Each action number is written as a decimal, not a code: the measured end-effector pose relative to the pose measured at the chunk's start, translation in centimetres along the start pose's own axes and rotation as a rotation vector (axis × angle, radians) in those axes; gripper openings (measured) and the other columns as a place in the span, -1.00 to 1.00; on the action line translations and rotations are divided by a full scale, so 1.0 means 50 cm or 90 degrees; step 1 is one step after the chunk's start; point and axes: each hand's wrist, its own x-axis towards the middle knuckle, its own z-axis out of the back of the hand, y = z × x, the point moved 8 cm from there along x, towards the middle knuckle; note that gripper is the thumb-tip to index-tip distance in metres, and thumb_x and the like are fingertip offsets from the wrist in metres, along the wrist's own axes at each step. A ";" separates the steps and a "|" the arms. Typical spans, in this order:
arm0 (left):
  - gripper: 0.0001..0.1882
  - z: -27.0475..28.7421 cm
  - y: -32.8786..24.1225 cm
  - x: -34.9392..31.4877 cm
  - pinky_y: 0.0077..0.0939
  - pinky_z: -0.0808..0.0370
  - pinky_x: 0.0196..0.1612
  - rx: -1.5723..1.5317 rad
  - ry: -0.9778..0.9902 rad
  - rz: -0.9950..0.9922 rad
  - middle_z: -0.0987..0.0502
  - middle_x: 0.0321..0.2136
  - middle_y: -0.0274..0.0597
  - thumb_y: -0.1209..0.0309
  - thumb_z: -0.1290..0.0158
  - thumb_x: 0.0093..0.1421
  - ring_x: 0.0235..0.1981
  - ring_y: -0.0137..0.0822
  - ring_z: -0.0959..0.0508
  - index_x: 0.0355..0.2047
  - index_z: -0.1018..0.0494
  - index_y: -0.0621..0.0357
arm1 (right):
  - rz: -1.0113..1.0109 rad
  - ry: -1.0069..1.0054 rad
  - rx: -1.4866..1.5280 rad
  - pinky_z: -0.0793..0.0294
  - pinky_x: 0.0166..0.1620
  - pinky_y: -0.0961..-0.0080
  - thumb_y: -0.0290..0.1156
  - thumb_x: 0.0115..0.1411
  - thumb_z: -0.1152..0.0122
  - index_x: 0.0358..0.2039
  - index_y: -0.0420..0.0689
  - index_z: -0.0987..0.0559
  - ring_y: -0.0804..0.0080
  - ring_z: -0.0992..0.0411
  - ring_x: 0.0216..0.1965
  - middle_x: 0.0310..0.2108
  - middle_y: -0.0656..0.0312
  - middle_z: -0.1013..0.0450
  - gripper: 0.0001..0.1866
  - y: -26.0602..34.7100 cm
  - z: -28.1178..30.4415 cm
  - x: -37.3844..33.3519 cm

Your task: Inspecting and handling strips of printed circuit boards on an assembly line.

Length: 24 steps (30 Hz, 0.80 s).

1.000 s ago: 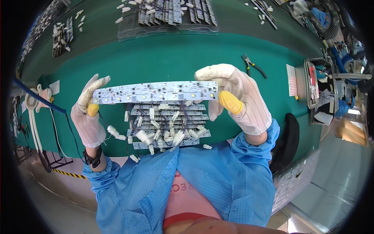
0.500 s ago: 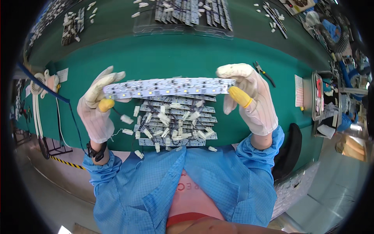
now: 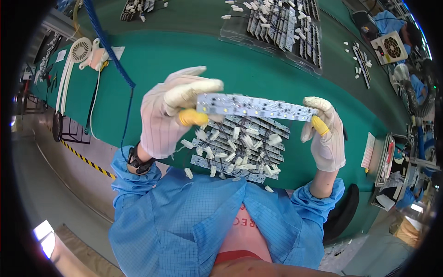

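Head view, two gloved hands (image 3: 162, 111) (image 3: 326, 136), one held circuit board (image 3: 254, 107)

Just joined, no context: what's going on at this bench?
A gloved person holds up one circuit-board strip, left grip at one end, right grip at the other. In this view it overlaps the far edge of a loose pile of similar strips with white connectors on the green mat. A clear tray farther back holds more strips.
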 end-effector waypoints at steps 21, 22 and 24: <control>-0.60 -0.005 0.090 -0.025 -0.59 -0.50 -0.14 -0.255 -0.147 0.221 -0.57 -0.20 -0.03 0.50 -0.09 0.17 -0.27 -0.34 -0.60 0.02 -0.40 0.36 | -0.027 0.032 0.010 -0.34 -0.42 0.67 -0.18 0.19 -0.16 0.00 -0.23 -0.41 0.58 -0.38 -0.56 -0.49 0.23 -0.44 -0.53 0.037 -0.013 -0.032; -0.64 0.000 0.094 -0.019 -0.66 -0.47 -0.22 -0.141 -0.145 0.257 -0.60 -0.26 -0.08 0.53 -0.06 0.18 -0.31 -0.44 -0.60 0.00 -0.43 0.32 | -0.029 0.052 0.029 -0.34 -0.40 0.67 -0.16 0.18 -0.16 0.00 -0.21 -0.41 0.57 -0.39 -0.55 -0.47 0.22 -0.46 -0.53 0.041 -0.021 -0.034; -0.67 0.006 0.110 -0.012 -0.72 -0.42 -0.29 0.015 -0.118 0.271 -0.62 -0.34 -0.15 0.58 -0.02 0.17 -0.35 -0.53 -0.57 -0.02 -0.46 0.26 | -0.014 0.084 0.032 -0.38 -0.31 0.62 -0.09 0.16 -0.17 0.01 -0.20 -0.42 0.56 -0.44 -0.51 -0.38 0.13 -0.52 -0.48 0.044 -0.027 -0.038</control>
